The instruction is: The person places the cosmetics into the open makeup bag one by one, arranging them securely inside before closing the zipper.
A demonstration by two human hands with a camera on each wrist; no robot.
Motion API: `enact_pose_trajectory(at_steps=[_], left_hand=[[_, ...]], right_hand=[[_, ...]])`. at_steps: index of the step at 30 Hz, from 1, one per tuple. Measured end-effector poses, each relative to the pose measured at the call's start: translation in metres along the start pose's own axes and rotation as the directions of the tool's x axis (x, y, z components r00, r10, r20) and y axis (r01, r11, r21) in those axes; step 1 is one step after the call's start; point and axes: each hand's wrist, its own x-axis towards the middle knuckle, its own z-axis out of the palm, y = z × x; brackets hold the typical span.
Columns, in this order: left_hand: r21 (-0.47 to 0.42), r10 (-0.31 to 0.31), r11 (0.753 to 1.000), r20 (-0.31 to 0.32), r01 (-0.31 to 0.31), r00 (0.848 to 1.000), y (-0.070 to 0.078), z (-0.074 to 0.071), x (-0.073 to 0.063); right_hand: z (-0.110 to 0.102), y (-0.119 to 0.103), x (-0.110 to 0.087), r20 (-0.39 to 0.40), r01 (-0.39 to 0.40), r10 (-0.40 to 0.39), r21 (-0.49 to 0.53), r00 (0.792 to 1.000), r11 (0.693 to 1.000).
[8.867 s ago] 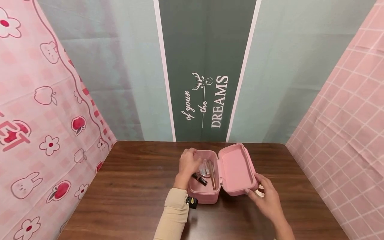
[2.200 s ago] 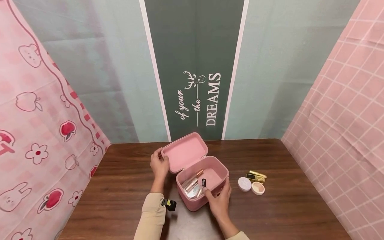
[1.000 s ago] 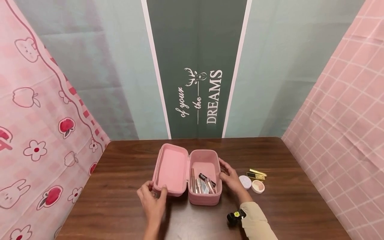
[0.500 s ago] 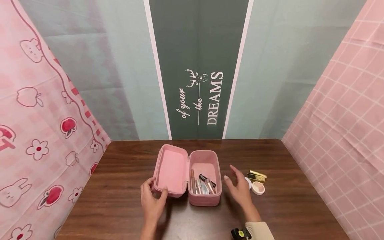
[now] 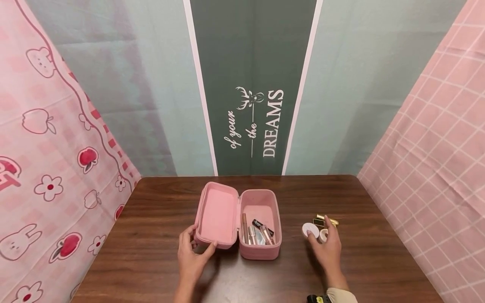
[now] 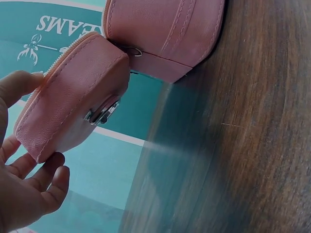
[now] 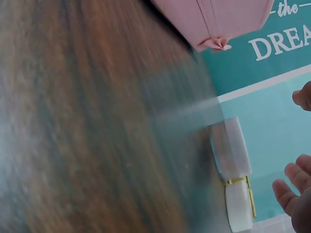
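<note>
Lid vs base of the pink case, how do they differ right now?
The lid is shallow; the base is deep. The left hand grips the lid; no hand touches the base. Cosmetics lie in the base; none show in the lid. Both are pink and joined together.

The case [image 5: 259, 253] is pink, as is its lid [image 5: 218, 214]; inside show a black tube [image 5: 257, 223] and a rose-gold tube [image 5: 245, 227]. The round compact [image 5: 310, 227] is white, the slim stick [image 5: 320, 217] gold. Dark grain streaks the brown tabletop [image 5: 151, 252]. The centre panel [image 5: 254, 42] is deep green with white lettering [image 5: 273, 124], edged by 2 white stripes [image 5: 201, 84]. The left curtain [image 5: 22, 88] bears red apples [image 5: 88, 156] and red-centred white flowers [image 5: 49, 187] on pink; the right curtain [image 5: 428, 168] is pink, gridded in white.
</note>
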Motion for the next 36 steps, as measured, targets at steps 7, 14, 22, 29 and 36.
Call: enact_pose_trajectory(at_steps=[7,14,22,29,36], left_hand=[[0.005,-0.014,1.000,0.010,0.013,1.000,-0.001,0.000,-0.003],[0.001,-0.023,1.000,0.011,0.023,1.000,0.000,-0.001,-0.003],[-0.008,-0.037,0.999,0.012,0.037,0.999,-0.002,-0.002,-0.004],[-0.001,-0.065,0.998,0.024,0.065,0.998,-0.002,-0.003,-0.003],[0.012,-0.058,0.998,0.018,0.057,0.998,-0.002,-0.003,-0.003]], right_hand=[[0.008,0.005,-0.006,0.074,-0.155,0.154,-0.002,0.985,0.988],[0.013,0.013,-0.004,0.105,-0.047,0.064,-0.157,0.992,0.987],[0.012,0.013,0.005,0.217,-0.052,0.132,-0.338,0.967,0.940],[0.015,0.014,0.006,0.244,-0.018,0.117,-0.373,0.963,0.928],[0.014,0.007,0.009,0.198,-0.087,0.128,-0.203,0.972,0.975]])
